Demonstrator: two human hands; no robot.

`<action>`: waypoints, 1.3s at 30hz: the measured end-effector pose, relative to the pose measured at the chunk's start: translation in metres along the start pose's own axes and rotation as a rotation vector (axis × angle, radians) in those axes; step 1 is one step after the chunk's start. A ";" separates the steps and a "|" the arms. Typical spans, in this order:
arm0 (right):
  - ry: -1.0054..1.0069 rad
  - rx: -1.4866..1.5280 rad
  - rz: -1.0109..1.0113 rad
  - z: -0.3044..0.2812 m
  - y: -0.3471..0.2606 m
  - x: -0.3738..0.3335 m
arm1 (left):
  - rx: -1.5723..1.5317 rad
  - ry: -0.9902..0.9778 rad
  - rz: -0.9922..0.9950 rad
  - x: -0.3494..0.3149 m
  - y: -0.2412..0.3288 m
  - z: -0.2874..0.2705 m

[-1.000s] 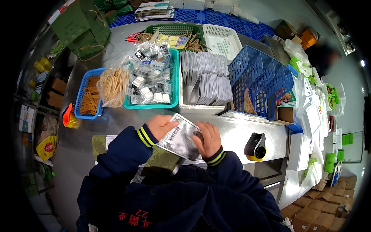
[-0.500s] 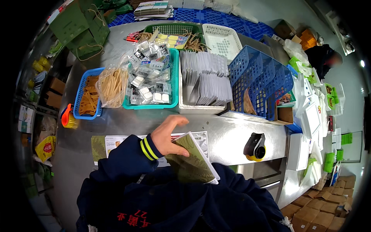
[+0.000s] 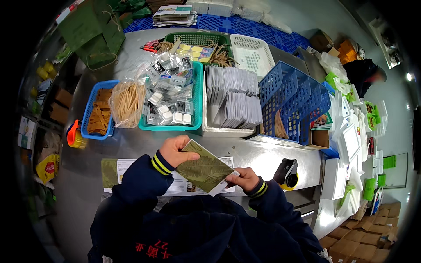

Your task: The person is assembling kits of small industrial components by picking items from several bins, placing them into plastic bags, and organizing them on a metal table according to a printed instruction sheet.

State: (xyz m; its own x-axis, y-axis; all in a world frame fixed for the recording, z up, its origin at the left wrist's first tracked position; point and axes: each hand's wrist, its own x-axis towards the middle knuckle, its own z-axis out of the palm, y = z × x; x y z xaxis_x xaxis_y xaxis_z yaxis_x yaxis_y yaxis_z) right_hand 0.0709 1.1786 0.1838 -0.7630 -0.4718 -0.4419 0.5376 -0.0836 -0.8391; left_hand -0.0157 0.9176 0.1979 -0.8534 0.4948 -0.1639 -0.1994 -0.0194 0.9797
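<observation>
Between my hands is a green patterned booklet [image 3: 202, 168] with white page edges along its lower right side, tilted above the table. My left hand [image 3: 176, 151] pinches its upper left corner, thumb on top. At the lower right corner, my right hand [image 3: 245, 179] grips it the same way, thumb over the edge. Below them a printed sheet [image 3: 173, 189] lies flat on the steel table, partly covered by my arms and the booklet. Its left end is green.
Beyond my hands stand a blue basket [image 3: 91, 131] of wooden pieces, a bag of sticks [image 3: 127, 105], a teal basket [image 3: 169, 128] of small packets, a white box [image 3: 228, 133] of envelopes and a blue divided rack [image 3: 285, 87]. At right is a tape dispenser [image 3: 286, 173].
My right hand has come into view and now grips the booklet's lower right corner. The booklet has moved up, away from my body, and my left hand has closed on its upper corner.
</observation>
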 end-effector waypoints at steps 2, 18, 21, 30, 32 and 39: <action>0.213 0.039 -0.112 -0.009 0.012 -0.003 | -0.153 0.042 0.097 0.012 -0.020 -0.001; 0.792 -0.700 -0.436 -0.071 -0.077 0.099 | 1.295 0.277 0.183 0.132 -0.126 0.095; 0.809 -0.798 -0.367 -0.093 -0.081 0.111 | 1.200 0.180 0.117 0.128 -0.123 0.127; 0.874 -1.446 -0.002 -0.030 -0.088 0.185 | 0.103 0.225 0.284 0.132 -0.146 0.137; 0.857 -1.423 0.034 -0.040 -0.077 0.189 | -0.281 0.194 0.272 0.121 -0.140 0.145; 0.751 -1.475 0.060 -0.043 -0.069 0.176 | 0.723 0.236 0.371 0.058 -0.129 0.092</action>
State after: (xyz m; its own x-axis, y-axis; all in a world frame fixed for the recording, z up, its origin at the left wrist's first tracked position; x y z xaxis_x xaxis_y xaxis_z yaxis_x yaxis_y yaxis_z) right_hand -0.1158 1.1390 0.1507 -0.9826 0.0947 -0.1599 0.1236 0.9756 -0.1817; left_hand 0.0050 1.0281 0.0731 -0.8969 0.3701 0.2421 0.4023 0.4551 0.7944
